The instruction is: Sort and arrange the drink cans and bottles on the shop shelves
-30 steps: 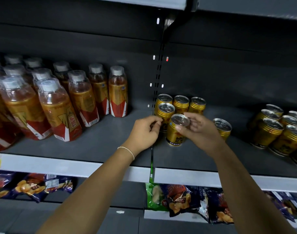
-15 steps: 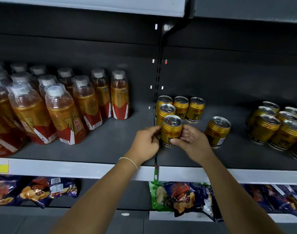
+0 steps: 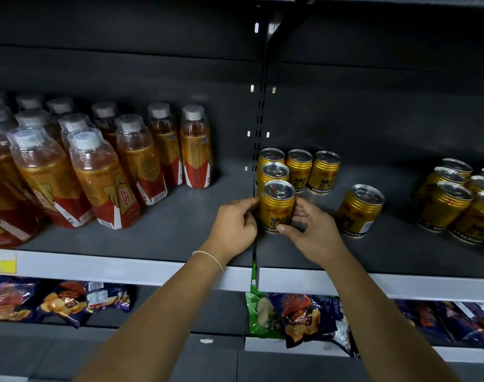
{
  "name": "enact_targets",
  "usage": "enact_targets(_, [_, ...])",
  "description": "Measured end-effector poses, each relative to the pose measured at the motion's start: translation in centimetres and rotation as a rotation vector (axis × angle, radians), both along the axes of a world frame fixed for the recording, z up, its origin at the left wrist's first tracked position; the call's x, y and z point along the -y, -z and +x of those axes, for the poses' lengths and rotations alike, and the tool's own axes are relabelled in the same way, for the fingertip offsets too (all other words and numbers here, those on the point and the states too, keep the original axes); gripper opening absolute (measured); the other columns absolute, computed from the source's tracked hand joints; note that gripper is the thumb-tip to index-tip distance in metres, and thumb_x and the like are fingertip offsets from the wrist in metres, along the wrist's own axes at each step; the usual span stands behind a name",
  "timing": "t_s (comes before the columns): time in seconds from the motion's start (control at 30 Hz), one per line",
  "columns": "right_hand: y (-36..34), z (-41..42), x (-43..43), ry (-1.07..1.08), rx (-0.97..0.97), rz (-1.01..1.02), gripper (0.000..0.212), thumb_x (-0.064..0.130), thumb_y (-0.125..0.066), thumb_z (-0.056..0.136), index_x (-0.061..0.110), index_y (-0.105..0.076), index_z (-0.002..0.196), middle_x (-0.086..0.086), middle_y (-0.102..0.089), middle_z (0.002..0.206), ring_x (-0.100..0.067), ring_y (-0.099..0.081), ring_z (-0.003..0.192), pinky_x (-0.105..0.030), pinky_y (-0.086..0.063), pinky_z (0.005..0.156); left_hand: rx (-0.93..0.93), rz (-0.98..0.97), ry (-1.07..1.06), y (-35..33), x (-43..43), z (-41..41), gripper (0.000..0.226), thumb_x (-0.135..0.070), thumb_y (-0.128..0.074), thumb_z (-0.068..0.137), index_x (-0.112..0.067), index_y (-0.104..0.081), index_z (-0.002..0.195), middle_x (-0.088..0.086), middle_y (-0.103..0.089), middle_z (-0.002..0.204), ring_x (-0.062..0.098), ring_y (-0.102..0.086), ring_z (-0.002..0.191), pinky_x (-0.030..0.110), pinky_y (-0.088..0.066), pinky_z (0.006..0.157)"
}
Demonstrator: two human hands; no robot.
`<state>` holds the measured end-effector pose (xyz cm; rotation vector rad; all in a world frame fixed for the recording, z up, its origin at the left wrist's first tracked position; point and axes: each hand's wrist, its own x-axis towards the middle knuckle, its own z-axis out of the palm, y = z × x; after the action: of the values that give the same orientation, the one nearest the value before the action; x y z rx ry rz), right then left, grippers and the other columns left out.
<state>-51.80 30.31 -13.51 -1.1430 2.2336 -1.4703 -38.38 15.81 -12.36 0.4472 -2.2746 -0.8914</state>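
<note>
Gold can (image 3: 276,206) gripped upright between both hands on the shelf (image 3: 180,230).
I record the left hand (image 3: 234,227) with curled fingers, its tips pressed to the can's left side. The right hand (image 3: 313,234) wraps the right side, thumb across the lower label. Just beyond the fingertips two further cans (image 3: 273,172) stand in line, and a back pair (image 3: 312,169) stands beside them. A lone can (image 3: 359,210) stands near the right fingers, on their outer side. The bottles (image 3: 103,175) stand well apart beyond the left fingers.
</note>
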Motion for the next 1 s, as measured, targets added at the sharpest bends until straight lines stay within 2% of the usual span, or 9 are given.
enact_targets(0.1, [0.2,-0.1,0.1,0.016,-0.001,0.003,0.074,0.015,-0.084,0.078,0.026,-0.05,0.142,0.008,-0.065,0.124,-0.007,-0.062,0.112,-0.034,-0.051,0.101,0.014,0.004,0.0,0.0,0.1,-0.1,0.048,0.01,-0.049,0.082,-0.002,-0.065,0.125,0.017,-0.068,0.119,0.029,-0.064,0.11,0.031,-0.048,0.101])
enact_targets(0.23, [0.3,-0.2,0.4,0.027,-0.028,-0.006,0.072,0.016,-0.085,0.077,0.025,-0.052,0.141,0.014,-0.064,0.116,0.0,-0.061,0.107,-0.026,-0.051,0.097,0.009,-0.018,-0.005,-0.1,0.0,0.0,0.048,0.01,-0.051,0.082,-0.003,-0.065,0.125,0.017,-0.068,0.117,0.03,-0.065,0.107,0.026,-0.046,0.097])
enact_targets(0.4, [0.4,-0.2,0.4,0.022,-0.062,0.001,0.071,0.018,-0.083,0.079,0.023,-0.051,0.141,0.013,-0.064,0.117,0.007,-0.059,0.104,-0.015,-0.047,0.091,0.006,-0.04,-0.019,-0.2,0.0,-0.1,0.046,0.009,-0.052,0.081,-0.003,-0.066,0.123,0.017,-0.07,0.114,0.031,-0.065,0.103,0.035,-0.052,0.095])
enact_targets(0.5, [0.4,-0.2,0.4,0.021,-0.066,0.001,0.071,0.018,-0.083,0.079,0.023,-0.051,0.142,0.014,-0.064,0.116,0.003,-0.06,0.105,-0.019,-0.048,0.093,0.003,-0.043,-0.018,-0.2,-0.1,0.0,0.046,0.009,-0.052,0.081,-0.004,-0.067,0.122,0.016,-0.07,0.112,0.03,-0.066,0.101,0.035,-0.053,0.094])
enact_targets(0.63, [0.4,-0.2,0.4,0.024,-0.071,0.007,0.072,0.018,-0.084,0.078,0.025,-0.051,0.141,0.027,-0.061,0.107,0.007,-0.06,0.103,-0.018,-0.049,0.092,0.018,-0.035,-0.024,-0.4,-0.3,0.1,0.046,0.008,-0.052,0.081,-0.005,-0.066,0.123,0.016,-0.07,0.113,0.03,-0.066,0.101,0.033,-0.052,0.094])
enact_targets(0.77, [0.5,-0.1,0.4,0.024,-0.065,0.013,0.073,0.017,-0.084,0.078,0.023,-0.051,0.142,0.017,-0.063,0.113,0.005,-0.06,0.103,-0.022,-0.05,0.095,0.043,-0.063,-0.024,-0.6,-0.6,0.4,0.046,0.005,-0.052,0.082,-0.007,-0.065,0.125,0.015,-0.07,0.113,0.029,-0.065,0.1,0.03,-0.051,0.092])
enact_targets(0.9, [-0.2,0.3,0.0,-0.004,-0.026,-0.034,0.077,0.011,-0.084,0.077,0.017,-0.048,0.144,0.01,-0.06,0.125,-0.004,-0.059,0.113,-0.02,-0.047,0.098,-0.006,-0.128,-0.116,-1.6,-1.5,0.7,0.038,0.004,-0.055,0.08,-0.004,-0.069,0.114,0.015,-0.071,0.102,0.031,-0.065,0.093,0.037,-0.054,0.086])
enact_targets(1.0, [-1.2,0.7,-0.9,0.064,-0.092,-0.159,0.058,0.006,-0.078,0.082,0.009,-0.056,0.136,0.001,-0.065,0.123,-0.013,-0.063,0.112,-0.02,-0.049,0.097,-0.15,-0.162,-0.13,-2.3,-3.2,1.3,0.035,0.005,-0.055,0.077,-0.002,-0.071,0.108,0.011,-0.071,0.094,0.026,-0.065,0.088,0.034,-0.055,0.082])
